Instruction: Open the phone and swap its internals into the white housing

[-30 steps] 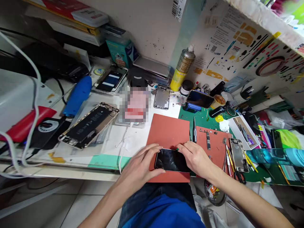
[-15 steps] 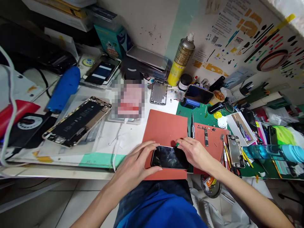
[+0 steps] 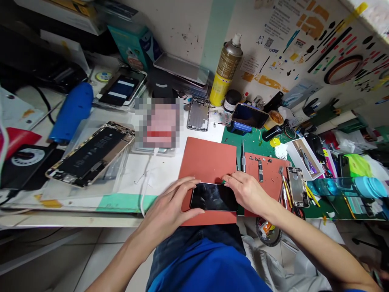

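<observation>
black phone (image 3: 214, 198) is clasped at nine o'clock by half-curled left hand (image 3: 170, 202), seemingly for steadiness, while right hand (image 3: 246, 190) pinches green sliver (image 3: 223, 182) at one.

free: red mat (image 3: 206, 156) beyond phone (image 3: 214, 197) | blocking: metal tool (image 3: 243, 158) right, cable (image 3: 142, 200) left

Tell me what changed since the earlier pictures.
The view has shifted: the bench sits further left and higher in frame. The right hand, pinching a small green piece, seems to have slid slightly right along the far edge of the phone. Nothing was visibly taken up or let go. The left hand still braces the phone's left end; the phone stays on the red mat.
</observation>
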A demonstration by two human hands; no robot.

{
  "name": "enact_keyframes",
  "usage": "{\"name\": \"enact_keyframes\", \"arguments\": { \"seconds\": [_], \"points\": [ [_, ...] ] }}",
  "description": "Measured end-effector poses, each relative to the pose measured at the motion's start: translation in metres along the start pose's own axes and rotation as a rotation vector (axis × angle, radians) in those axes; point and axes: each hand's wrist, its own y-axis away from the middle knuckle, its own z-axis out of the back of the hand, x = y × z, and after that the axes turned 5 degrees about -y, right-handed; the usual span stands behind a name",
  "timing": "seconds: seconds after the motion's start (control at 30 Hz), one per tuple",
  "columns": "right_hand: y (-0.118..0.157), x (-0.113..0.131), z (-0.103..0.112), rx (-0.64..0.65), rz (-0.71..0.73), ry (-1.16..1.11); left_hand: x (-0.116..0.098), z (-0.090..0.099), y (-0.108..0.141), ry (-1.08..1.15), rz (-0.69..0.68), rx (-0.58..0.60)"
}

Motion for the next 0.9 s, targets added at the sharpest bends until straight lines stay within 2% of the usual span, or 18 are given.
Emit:
{"name": "enact_keyframes", "arguments": {
  "seconds": [0.1,0.23,0.43,0.63,0.7,0.9],
  "points": [
    [0.015,0.000,-0.006,-0.086,0.095,0.148,0.001,0.000,0.000,-0.004,-0.004,0.016],
    [0.019,-0.004,-0.007,-0.106,0.076,0.122,0.002,-0.001,0.001,-0.004,-0.001,0.028],
    [-0.002,-0.012,0.008,0.049,-0.059,-0.157,0.000,-0.001,0.000,-0.009,-0.008,0.004],
    [-0.011,-0.015,0.019,0.094,-0.059,-0.200,-0.001,0.000,0.000,-0.018,-0.015,0.013],
    [-0.004,-0.012,0.014,0.056,-0.043,-0.179,-0.001,0.000,0.000,-0.022,-0.017,0.009],
    [0.016,-0.003,-0.013,-0.231,0.166,0.117,-0.001,-0.001,0.002,-0.004,-0.005,0.033]
  ]
}}
